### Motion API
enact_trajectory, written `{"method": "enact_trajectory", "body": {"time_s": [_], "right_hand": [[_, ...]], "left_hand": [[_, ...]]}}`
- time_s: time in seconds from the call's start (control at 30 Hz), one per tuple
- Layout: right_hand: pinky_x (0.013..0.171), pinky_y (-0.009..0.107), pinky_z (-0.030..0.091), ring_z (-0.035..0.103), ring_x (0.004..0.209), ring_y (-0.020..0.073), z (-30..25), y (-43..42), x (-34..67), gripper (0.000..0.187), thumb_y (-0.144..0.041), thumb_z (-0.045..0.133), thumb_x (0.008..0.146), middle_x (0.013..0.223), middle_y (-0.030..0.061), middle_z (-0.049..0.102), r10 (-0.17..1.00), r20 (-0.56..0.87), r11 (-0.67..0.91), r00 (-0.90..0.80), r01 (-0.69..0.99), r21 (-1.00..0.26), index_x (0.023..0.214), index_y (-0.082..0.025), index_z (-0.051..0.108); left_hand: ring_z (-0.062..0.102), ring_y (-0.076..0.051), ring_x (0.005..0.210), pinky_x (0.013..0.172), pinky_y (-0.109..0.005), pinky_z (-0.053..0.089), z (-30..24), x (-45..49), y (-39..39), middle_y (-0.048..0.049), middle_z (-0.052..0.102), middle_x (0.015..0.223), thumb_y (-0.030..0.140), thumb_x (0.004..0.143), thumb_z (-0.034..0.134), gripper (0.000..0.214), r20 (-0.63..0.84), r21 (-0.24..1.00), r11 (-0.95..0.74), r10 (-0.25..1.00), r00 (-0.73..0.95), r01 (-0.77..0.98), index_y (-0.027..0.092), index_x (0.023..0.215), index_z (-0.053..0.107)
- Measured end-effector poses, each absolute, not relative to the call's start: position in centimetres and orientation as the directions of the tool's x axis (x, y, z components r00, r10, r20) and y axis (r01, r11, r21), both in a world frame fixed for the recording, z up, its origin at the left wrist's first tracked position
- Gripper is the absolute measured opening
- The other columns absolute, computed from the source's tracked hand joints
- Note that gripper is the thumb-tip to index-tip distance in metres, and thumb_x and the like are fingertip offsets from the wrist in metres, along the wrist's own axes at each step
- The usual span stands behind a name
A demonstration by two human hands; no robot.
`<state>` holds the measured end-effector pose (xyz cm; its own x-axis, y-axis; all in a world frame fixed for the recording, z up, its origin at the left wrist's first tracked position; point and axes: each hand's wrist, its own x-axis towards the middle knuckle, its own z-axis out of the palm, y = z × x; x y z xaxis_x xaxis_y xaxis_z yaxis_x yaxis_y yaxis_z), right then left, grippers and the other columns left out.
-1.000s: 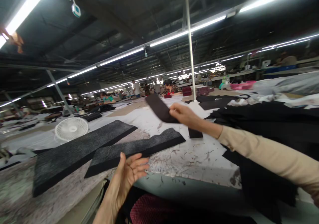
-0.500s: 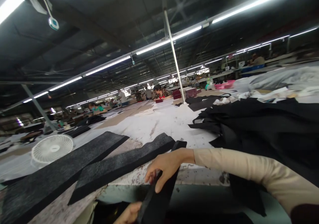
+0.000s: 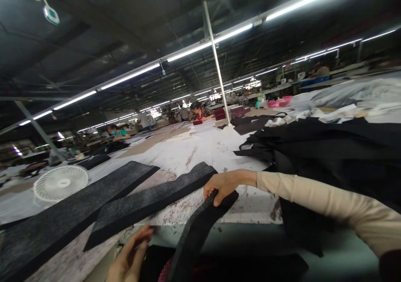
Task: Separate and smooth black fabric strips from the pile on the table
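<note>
Left hand moved away, half-curled; right hand pinches black strip.

At the near edge of the white, brown-mottled table, a strip is showing plain black. Toward its left edge, two panels are showing speckled grey with black borders. The sleeve is showing beige.

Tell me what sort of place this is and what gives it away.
Probably a garment or textile workshop. The right hand holds a black fabric strip, a big heap of black fabric lies on the right, and long rows of tube lights run overhead.
</note>
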<state>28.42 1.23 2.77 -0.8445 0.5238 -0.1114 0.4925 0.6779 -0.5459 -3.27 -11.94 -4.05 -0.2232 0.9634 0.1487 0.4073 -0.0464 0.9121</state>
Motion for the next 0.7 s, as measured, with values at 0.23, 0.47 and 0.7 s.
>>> {"method": "enact_trajectory", "body": {"time_s": [0.23, 0.47, 0.7], "right_hand": [[0.080, 0.025, 0.046, 0.062, 0.091, 0.0180, 2.2, 2.9, 28.9, 0.043, -0.029, 0.076, 0.064, 0.100, 0.0058, 0.068, 0.542, -0.064, 0.662, -0.838, 0.473, -0.581, 0.102, -0.012, 0.066], [0.062, 0.021, 0.042, 0.056, 0.067, 0.0116, 1.4, 4.8, 35.8, 0.032, -0.024, 0.067, 0.072, 0.080, 0.0028, 0.066, 0.704, -0.070, 0.534, -0.706, 0.593, -0.603, 0.100, -0.009, 0.067], [0.058, 0.020, 0.039, 0.052, 0.061, 0.0102, 0.6, 5.3, 37.8, 0.026, -0.024, 0.066, 0.074, 0.072, 0.0005, 0.063, 0.736, -0.021, 0.579, -0.677, 0.645, -0.499, 0.096, -0.010, 0.070]], "left_hand": [[0.063, -0.022, 0.095, 0.086, -0.035, 0.047, -0.1, 12.2, -7.2, -0.0106, 0.068, 0.102, 0.021, 0.082, 0.053, 0.032, 0.300, 0.633, -0.340, 0.936, 0.184, 0.696, 0.014, 0.113, 0.056], [0.059, -0.022, 0.105, 0.091, -0.030, 0.041, -1.4, 16.1, -4.2, -0.0119, 0.064, 0.109, 0.008, 0.082, 0.050, 0.035, 0.279, 0.359, -0.367, 0.920, 0.277, 0.858, 0.012, 0.116, 0.061], [0.061, -0.018, 0.096, 0.086, -0.026, 0.042, -1.2, 17.2, -1.8, -0.0090, 0.067, 0.100, 0.021, 0.089, 0.048, 0.031, 0.280, 0.400, -0.385, 0.915, 0.289, 0.832, 0.011, 0.114, 0.065]]}}
